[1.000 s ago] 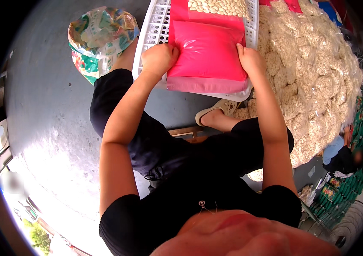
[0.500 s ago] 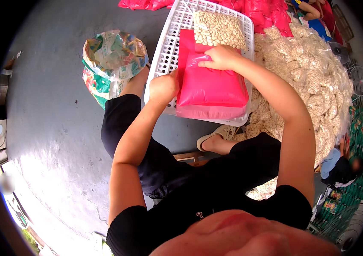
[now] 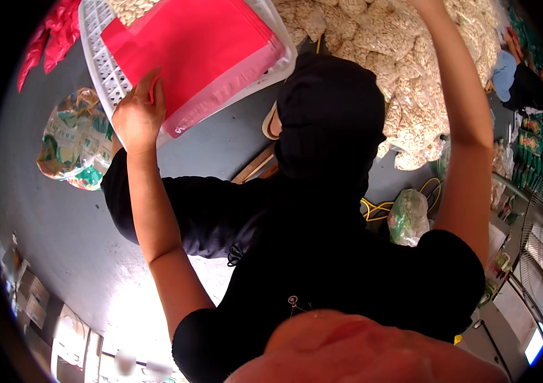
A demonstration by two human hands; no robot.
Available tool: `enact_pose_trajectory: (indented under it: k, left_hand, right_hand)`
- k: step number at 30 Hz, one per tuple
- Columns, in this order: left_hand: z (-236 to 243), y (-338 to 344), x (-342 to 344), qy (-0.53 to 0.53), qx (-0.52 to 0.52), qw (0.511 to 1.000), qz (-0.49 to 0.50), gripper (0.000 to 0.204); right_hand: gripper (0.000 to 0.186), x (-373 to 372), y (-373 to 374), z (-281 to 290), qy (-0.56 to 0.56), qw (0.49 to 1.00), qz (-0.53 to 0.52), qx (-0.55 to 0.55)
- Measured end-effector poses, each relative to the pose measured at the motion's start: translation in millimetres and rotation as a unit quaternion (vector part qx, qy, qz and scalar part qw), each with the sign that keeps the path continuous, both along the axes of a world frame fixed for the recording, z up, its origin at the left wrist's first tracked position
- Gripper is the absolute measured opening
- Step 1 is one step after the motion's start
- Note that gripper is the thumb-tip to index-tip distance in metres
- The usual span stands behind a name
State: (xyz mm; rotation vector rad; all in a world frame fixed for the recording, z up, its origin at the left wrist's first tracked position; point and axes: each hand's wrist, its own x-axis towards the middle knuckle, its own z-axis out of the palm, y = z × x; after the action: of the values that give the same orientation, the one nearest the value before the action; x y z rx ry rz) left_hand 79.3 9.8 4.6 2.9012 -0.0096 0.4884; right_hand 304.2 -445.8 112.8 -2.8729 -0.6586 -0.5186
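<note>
My left hand rests at the near left edge of a stack of flat pink plastic bags. Its thumb and forefinger are stretched out and a little apart on the pink surface; the other fingers are partly hidden. The bags lie on a white perforated plastic basket. Beyond them, a clear bag of pale beans is cut off by the upper edge. My right arm reaches up past the top of the picture, so that hand and anything in it are out of sight.
A large heap of clear bags of pale beans spreads at the far right. A printed sack stands left of the basket, with pink packs behind. A yellow cable lies by a small plastic bag. Another person sits far right.
The filled pink bag is gone from the basket, leaving flat pink bags there. My right hand has moved up and right out of view. The whole view has swung to the right.
</note>
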Motion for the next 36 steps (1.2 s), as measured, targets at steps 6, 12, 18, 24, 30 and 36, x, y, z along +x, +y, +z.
enact_pose_trajectory:
  k: [6,12,18,24,30,36]
  left_hand:
    - [-32.4,-47.1,11.4,0.031,0.005,0.991,-0.131,0.034]
    - [-39.6,-46.7,3.2,0.054,-0.026,0.994,-0.091,0.031]
    - [-42.0,-48.4,4.1,0.054,-0.039,0.993,-0.096,0.031]
    - [-41.4,-54.4,8.3,0.033,-0.034,0.995,-0.091,0.030]
    - [-34.5,-55.6,8.5,0.004,0.023,0.992,-0.122,0.030]
    - [-14.3,-46.1,-8.0,0.100,-0.037,0.987,-0.119,0.045]
  right_hand:
    - [0.064,-195.9,-223.3,-273.9,0.556,0.752,-0.321,-0.150]
    - [0.118,-305.4,-135.7,-329.0,0.462,0.767,-0.412,-0.171]
    - [0.113,-285.3,-157.6,-354.0,0.422,0.739,-0.518,-0.088]
    - [0.031,-253.0,-217.3,-372.2,0.465,0.771,-0.410,-0.146]
    - [0.021,-263.8,-261.0,-275.2,0.503,0.741,-0.339,0.287]
    - [0.090,-322.6,-215.3,-134.5,0.238,0.558,-0.156,0.780]
